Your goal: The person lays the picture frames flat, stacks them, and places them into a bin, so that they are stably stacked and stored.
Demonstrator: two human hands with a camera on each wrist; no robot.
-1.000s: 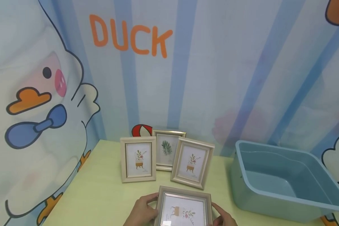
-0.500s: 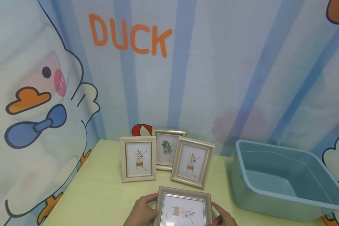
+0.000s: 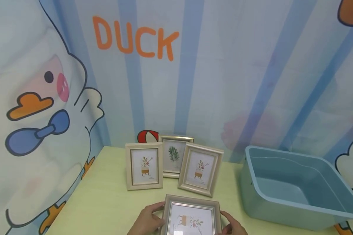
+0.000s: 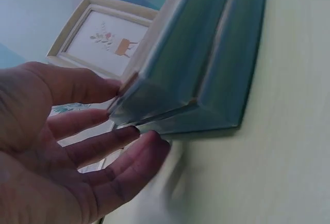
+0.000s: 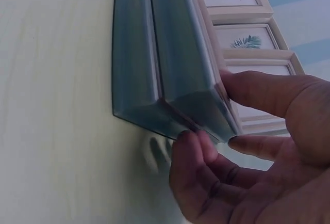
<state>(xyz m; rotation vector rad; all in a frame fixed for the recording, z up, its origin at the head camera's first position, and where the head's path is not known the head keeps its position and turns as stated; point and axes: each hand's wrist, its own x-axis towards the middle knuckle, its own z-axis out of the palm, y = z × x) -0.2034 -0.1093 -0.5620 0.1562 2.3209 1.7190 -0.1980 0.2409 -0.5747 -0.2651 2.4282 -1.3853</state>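
Table (image 3: 100, 199), with blue tub (image 3: 285, 212); upper frame (image 3: 192, 217) lies face up left of the tub, seemingly on a lower frame (image 4: 232, 69). Right hand (image 3: 234, 226) pinches the upper frame's tub-side edge, left hand (image 3: 147, 220) the edge farther from the tub, each grip half-curled about it; best to press evenly, keeping it level.

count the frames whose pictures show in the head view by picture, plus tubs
Potted plant: 3 (back left frame, back right frame, near frame)
Green leaf: 1 (back middle frame)
Tub: 1 (blue-green tub)
Total: 5
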